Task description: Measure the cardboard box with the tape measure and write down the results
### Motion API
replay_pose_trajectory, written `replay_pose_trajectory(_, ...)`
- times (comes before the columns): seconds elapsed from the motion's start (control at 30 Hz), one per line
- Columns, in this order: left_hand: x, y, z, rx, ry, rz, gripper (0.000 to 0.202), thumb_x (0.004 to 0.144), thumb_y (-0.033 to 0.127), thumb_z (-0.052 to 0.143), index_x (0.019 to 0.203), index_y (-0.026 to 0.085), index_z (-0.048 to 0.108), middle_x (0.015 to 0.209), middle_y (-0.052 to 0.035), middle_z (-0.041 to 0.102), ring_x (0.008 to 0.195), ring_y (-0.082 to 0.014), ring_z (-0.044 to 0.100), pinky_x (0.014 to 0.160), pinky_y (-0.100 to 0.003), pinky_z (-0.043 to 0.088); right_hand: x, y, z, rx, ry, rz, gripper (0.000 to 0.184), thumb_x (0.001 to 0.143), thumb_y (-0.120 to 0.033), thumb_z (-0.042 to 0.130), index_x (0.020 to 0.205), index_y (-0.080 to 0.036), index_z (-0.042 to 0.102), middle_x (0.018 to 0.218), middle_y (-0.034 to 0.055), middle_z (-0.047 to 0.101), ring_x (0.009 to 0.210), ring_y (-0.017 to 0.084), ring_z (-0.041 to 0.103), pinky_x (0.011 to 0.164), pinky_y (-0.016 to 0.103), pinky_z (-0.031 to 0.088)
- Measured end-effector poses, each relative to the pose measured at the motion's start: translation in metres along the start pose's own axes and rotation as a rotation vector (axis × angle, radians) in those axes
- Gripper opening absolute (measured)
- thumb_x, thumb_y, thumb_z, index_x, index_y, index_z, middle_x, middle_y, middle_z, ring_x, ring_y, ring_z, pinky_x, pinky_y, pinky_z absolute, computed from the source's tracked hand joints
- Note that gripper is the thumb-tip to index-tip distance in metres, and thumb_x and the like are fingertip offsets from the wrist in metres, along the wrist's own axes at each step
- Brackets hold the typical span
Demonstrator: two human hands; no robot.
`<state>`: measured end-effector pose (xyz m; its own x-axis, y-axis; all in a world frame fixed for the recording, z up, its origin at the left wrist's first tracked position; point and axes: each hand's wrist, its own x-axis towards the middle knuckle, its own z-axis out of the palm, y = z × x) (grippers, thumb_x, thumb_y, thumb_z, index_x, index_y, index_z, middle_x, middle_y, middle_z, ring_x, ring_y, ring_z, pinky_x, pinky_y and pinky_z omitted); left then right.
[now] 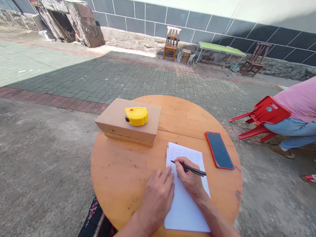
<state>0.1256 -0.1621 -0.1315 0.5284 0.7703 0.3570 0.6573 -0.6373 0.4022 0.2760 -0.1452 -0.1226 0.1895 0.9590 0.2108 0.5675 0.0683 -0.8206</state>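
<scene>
A round wooden table (123, 177) is in front of me. My right hand (189, 176) grips a black pen (190, 168) with its tip on a white sheet of paper (186, 204). My left hand (156, 196) lies flat with fingers stretched out, pressing on the paper's left edge. Behind the paper sits a flat wooden block (116, 123) with a yellow tape measure (136, 116) on top. A phone in a red case (219, 149) lies face up to the right of the paper.
A person in a pink shirt (297, 98) sits on a red plastic chair (263, 117) at the right. Farther back stand a wooden chair (171, 42), a green folding table (219, 49) and another chair (255, 59) along a tiled wall.
</scene>
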Motion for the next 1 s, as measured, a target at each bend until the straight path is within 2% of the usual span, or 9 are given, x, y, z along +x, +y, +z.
replay_pose_trajectory(0.37,-0.0008,0.0017,-0.0003,-0.018,0.029,-0.036,0.023,0.088,0.012,0.047,0.103,0.016,0.064,0.120,-0.0101,0.066,0.089,-0.0251,0.059,0.077,-0.042,0.054,-0.0003,-0.0007,0.0014,0.007,-0.013,-0.007,0.017,0.088,-0.026,0.051,0.080,-0.018,0.064,0.063,-0.0010,0.062,0.046,0.011,0.049,0.046,0.023,0.043)
replay_pose_trajectory(1.0,-0.0014,0.0009,-0.0002,-0.041,0.004,-0.056,0.023,0.087,0.012,0.049,0.104,0.015,0.064,0.122,-0.0097,0.065,0.092,-0.0266,0.058,0.078,-0.044,0.054,0.0006,-0.0018,0.0019,-0.019,0.013,-0.059,0.016,0.087,-0.021,0.053,0.077,-0.018,0.065,0.066,-0.0003,0.066,0.055,0.012,0.057,0.053,0.021,0.045)
